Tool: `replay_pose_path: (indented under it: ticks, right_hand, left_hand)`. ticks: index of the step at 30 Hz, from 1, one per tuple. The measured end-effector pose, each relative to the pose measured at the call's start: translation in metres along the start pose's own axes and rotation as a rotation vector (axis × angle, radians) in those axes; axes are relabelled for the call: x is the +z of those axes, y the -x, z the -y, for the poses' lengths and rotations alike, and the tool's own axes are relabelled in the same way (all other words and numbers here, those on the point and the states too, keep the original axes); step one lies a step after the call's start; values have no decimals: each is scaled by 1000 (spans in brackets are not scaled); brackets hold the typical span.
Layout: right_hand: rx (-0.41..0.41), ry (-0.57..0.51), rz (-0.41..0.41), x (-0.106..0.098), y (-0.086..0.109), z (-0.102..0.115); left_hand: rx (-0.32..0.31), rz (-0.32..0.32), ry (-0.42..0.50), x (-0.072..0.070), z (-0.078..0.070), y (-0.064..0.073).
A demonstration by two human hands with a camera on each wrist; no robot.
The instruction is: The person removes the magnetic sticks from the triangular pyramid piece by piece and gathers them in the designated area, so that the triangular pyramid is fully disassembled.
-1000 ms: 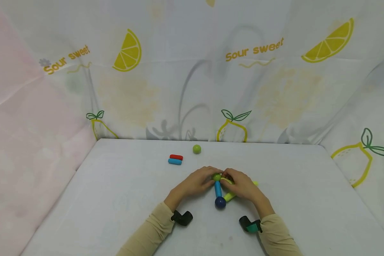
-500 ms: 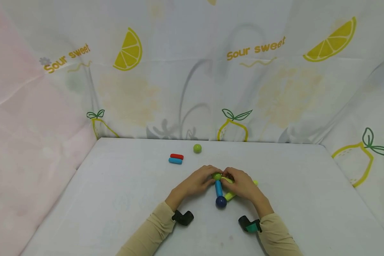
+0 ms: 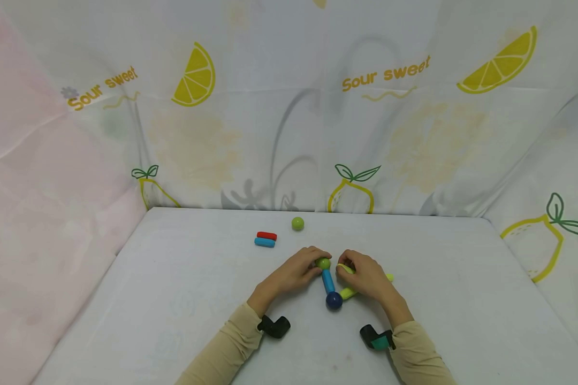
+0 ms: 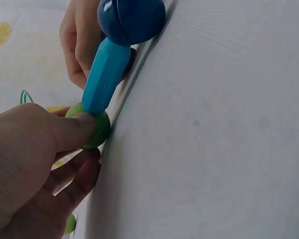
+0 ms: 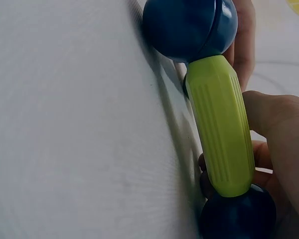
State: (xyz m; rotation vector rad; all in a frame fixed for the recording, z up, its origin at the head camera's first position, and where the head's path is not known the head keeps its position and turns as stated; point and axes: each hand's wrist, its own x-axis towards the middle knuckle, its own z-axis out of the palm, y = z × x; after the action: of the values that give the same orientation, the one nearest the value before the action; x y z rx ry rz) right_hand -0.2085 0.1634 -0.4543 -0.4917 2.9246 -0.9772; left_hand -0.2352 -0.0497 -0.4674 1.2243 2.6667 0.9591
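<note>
Below frame centre, the left hand is pinching a green ball; its blue stick is slanting down to a dark ball. The right hand is gripping a yellow stick, which is pointing left towards the green ball, just apart.

From the right wrist, shows a ribbed yellow-green rod, slightly tilted, touching a dark blue upper ball at one end and a dark blue lower ball at the other. Also shows the right hand partly behind the rod, fingers of another hand behind the upper ball, and a pale tabletop.
</note>
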Motion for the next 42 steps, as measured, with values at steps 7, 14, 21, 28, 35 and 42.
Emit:
replay_pose_path:
  ticks: [7, 14, 21, 28, 35, 42]
  right_hand:
    - [33, 12, -9, -1, -1, 0]
    - [41, 26, -31, -2, -2, -3]
    - [-68, 78, -136, -4, -1, 4]
    - [-111, 12, -5, -6, 6, 27]
    - [-30, 64, 68, 3, 10, 38]
    - [51, 133, 27, 10, 11, 44]
  left_hand:
    - [-28, -12, 13, -1, 2, 1]
    - [-26, -43, 23, -1, 5, 3]
    - [-25, -64, 54, -1, 5, 5]
    - [-16, -69, 45, 0, 7, 3]
    - [10, -72, 37, 1, 8, 3]
    - [24, -74, 35, 1, 9, 4]
